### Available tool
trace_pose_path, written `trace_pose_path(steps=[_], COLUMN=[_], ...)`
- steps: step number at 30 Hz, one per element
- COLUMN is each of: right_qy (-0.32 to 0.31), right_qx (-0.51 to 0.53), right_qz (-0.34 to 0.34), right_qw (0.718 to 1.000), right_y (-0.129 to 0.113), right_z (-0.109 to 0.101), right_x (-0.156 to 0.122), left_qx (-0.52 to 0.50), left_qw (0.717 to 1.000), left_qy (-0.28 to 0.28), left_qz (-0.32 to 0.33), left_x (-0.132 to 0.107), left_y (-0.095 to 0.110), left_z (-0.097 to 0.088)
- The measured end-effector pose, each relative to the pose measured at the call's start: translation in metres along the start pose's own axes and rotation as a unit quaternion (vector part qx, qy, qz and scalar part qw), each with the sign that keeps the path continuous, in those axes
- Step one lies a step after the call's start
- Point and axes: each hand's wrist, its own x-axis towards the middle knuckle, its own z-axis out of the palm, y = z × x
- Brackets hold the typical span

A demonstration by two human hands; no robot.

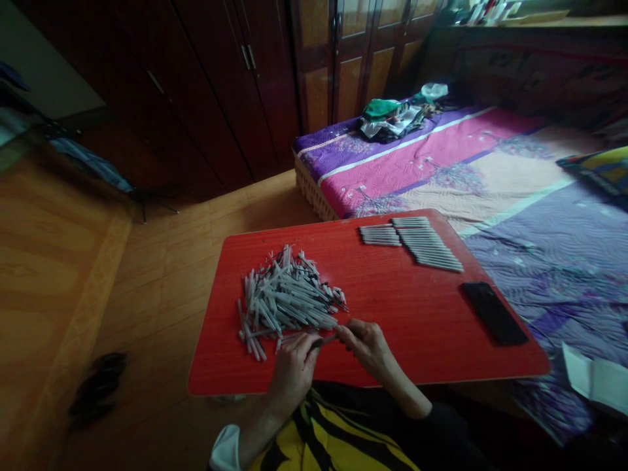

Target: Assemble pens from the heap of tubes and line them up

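On a red table (pixel 392 307) lies a loose heap of several grey-white pen-like sticks (pixel 284 297). My left hand (pixel 294 366) and my right hand (pixel 367 343) meet at the table's near edge, just below the heap. Both are closed in a pinch on one thin stick (pixel 330 338) held between them. At the table's far right, several more sticks lie side by side in neat rows (pixel 417 241).
A black phone (pixel 493 313) lies flat near the table's right edge. A bed with a purple and pink quilt (pixel 490 170) fills the right side, with crumpled clothes (pixel 392 118) at its far end. Dark wooden wardrobes (pixel 220 85) stand behind. White paper (pixel 593 379) lies at the right.
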Motion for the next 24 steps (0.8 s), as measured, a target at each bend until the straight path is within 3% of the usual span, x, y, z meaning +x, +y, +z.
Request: trace_pose_path(steps=[6,11,17,24], right_qy=[-0.054,-0.009,-0.016,0.007], right_qx=[0.11,0.116,0.236,0.224], right_qz=[0.02,0.053,0.096,0.118], right_qw=[0.992,0.992,0.967,0.968], right_y=[0.003,0.013,0.023,0.034], right_z=[-0.008,-0.012,-0.013,-0.023], right_x=[-0.003,-0.004,-0.009,-0.006], left_qx=[0.012,0.047,0.064,0.126], left_qw=[1.0,0.998,0.998,0.99], left_qy=[0.013,0.027,0.016,0.02], left_qz=[0.003,0.013,0.025,0.064], left_x=[-0.002,-0.001,0.007,0.011], left_y=[0.004,0.01,0.019,0.02], left_z=[0.011,0.021,0.029,0.045])
